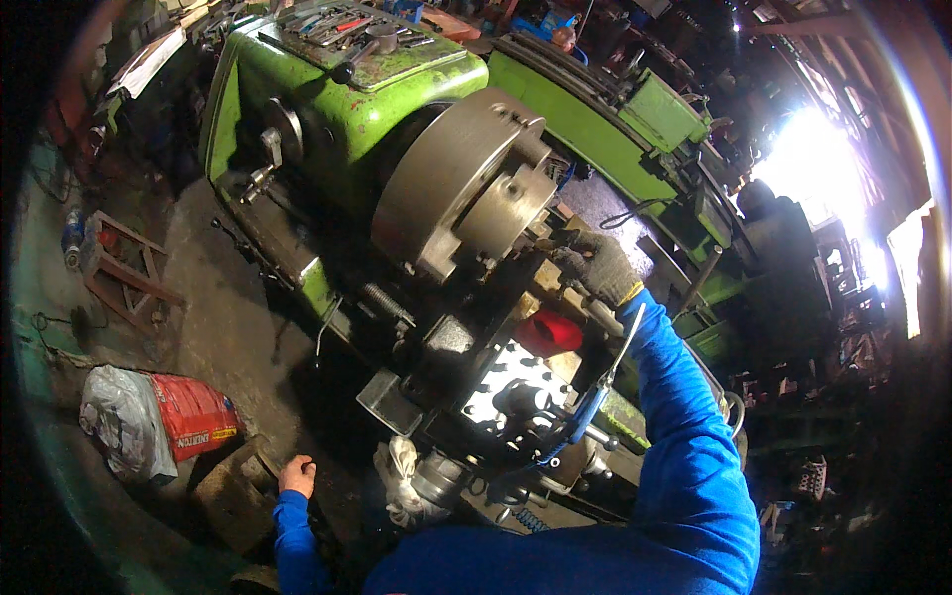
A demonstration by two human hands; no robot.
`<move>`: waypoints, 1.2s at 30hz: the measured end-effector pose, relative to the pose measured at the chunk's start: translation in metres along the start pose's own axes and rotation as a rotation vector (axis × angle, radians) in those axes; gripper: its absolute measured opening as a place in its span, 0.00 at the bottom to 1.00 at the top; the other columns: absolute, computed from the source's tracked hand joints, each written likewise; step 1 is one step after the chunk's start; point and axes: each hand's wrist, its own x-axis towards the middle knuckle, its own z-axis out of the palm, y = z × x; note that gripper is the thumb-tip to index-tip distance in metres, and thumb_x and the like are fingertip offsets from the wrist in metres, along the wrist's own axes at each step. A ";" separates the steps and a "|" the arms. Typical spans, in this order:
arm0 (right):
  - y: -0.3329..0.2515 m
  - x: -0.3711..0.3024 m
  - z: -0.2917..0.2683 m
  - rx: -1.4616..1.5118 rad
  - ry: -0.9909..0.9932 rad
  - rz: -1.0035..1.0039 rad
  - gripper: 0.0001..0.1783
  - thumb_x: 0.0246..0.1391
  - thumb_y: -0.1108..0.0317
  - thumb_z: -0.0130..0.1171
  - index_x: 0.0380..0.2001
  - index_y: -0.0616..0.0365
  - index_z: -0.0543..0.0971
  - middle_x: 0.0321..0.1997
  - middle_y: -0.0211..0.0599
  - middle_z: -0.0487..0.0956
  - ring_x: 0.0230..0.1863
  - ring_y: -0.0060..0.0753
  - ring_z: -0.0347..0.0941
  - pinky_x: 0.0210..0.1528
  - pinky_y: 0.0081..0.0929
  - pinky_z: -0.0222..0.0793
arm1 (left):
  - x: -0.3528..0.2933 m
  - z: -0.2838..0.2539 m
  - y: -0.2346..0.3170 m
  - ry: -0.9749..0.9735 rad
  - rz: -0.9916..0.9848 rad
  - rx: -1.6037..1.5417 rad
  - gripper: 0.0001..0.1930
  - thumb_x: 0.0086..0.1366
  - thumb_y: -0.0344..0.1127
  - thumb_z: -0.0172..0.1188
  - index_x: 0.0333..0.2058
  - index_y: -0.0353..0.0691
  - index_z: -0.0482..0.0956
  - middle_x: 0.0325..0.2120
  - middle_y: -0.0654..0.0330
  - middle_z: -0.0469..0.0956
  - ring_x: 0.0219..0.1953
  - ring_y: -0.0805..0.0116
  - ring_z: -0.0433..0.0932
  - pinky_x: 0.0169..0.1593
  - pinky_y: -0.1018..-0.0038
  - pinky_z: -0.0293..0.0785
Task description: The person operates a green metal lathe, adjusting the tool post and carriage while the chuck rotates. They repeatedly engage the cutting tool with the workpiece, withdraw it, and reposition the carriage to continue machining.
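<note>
My right hand (pixel 598 266), in a dark grey work glove with a yellowish cuff, reaches to the lathe's chuck (pixel 446 178). Its fingers curl in beside the grey metal workpiece (pixel 509 211) clamped in the jaws. Whatever lies under those fingers is too dark to make out. Below the glove stands the tool post (pixel 516 382) with its studded top, a red cloth (pixel 548 333) lying just behind it. My left hand (pixel 297 476) is bare and hangs low at the left, away from the machine. Its fingers are curled together, with nothing showing in them.
A blue air gun (pixel 588 412) with a thin nozzle leans by the tool post. Pale cloth gloves (pixel 400 481) hang near a handwheel. Several hand tools lie on the green headstock (pixel 367 64). A red and white sack (pixel 193 416) and a rusty metal frame (pixel 124 268) sit on the floor.
</note>
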 end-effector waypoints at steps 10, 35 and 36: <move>-0.021 -0.012 0.013 -0.535 -0.056 -0.209 0.12 0.53 0.60 0.64 0.39 0.52 0.85 0.35 0.47 0.84 0.38 0.57 0.81 0.39 0.49 0.77 | 0.005 0.012 -0.022 0.013 0.035 -0.020 0.13 0.64 0.37 0.70 0.45 0.40 0.86 0.42 0.47 0.86 0.47 0.46 0.84 0.53 0.59 0.80; 0.010 -0.003 -0.001 0.435 0.112 0.271 0.11 0.61 0.68 0.62 0.41 0.65 0.84 0.33 0.39 0.86 0.36 0.28 0.84 0.38 0.29 0.80 | 0.039 0.019 -0.018 -0.085 0.009 0.024 0.15 0.65 0.41 0.69 0.48 0.45 0.86 0.45 0.49 0.86 0.50 0.47 0.84 0.56 0.57 0.79; 0.010 0.000 -0.002 0.422 0.138 0.315 0.13 0.60 0.66 0.62 0.43 0.64 0.84 0.35 0.40 0.86 0.37 0.31 0.85 0.40 0.31 0.80 | 0.041 0.015 -0.010 -0.105 0.005 0.060 0.15 0.65 0.41 0.69 0.48 0.45 0.86 0.45 0.49 0.86 0.50 0.46 0.83 0.56 0.57 0.79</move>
